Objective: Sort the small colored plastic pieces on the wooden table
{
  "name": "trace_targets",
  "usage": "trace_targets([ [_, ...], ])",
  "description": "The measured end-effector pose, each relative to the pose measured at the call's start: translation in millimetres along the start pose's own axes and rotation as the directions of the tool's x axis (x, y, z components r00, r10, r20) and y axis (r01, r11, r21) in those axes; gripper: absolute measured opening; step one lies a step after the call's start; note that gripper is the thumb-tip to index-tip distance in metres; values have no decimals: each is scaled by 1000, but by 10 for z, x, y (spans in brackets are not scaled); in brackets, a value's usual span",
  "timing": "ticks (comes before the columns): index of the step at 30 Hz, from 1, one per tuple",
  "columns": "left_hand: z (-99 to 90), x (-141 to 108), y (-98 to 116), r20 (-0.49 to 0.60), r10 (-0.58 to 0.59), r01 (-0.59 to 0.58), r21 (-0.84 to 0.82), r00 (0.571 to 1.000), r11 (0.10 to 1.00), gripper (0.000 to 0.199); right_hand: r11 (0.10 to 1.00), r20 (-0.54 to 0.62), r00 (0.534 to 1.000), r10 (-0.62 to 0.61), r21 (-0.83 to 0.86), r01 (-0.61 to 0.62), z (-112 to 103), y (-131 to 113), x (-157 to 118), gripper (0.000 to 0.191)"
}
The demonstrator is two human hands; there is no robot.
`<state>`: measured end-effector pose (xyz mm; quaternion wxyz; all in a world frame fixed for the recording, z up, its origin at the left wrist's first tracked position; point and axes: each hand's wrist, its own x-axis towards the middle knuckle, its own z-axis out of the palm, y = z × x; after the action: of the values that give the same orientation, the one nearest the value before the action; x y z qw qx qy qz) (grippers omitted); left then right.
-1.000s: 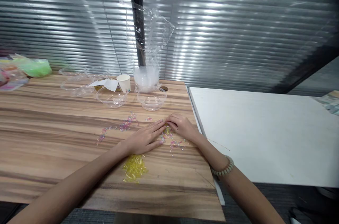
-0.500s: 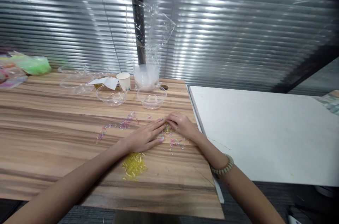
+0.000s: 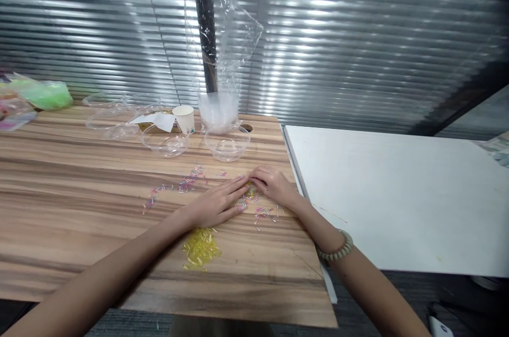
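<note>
My left hand [image 3: 218, 202] lies flat on the wooden table, fingers stretched toward the right, holding nothing visible. Its fingertips meet my right hand [image 3: 273, 184], whose fingers are bent and drawn together; what they hold, if anything, is hidden. Below and between the hands is a small mixed heap of short tube beads [image 3: 248, 199], some of them yellow. More pink and bluish beads [image 3: 264, 214] are scattered just under my right hand. A pile of yellow tube beads [image 3: 201, 248] sits nearer me, beside my left wrist. Another loose strip of mixed beads [image 3: 186, 183] lies beyond my left forearm.
Clear plastic bowls [image 3: 227, 143] stand along the back, with a paper cup [image 3: 184, 119] and a bagged stack of containers [image 3: 218, 109]. Coloured bags [image 3: 43, 94] lie far left. The wooden table [image 3: 270, 294] adjoins a white table [image 3: 397, 199] on the right.
The view has tilted slightly, so the scene sits a little higher. Both hands stay at the same spot over the mixed beads, with no clear movement.
</note>
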<state>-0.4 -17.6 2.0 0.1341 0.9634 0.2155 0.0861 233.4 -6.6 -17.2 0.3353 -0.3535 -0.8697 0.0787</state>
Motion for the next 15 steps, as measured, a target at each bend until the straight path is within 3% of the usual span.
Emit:
trace_targets([
  [15,9,2,-6,-7,3,-3,7,1000,1000,54,1000,-13,1000,7,-6,-7,9,11,-7,10],
])
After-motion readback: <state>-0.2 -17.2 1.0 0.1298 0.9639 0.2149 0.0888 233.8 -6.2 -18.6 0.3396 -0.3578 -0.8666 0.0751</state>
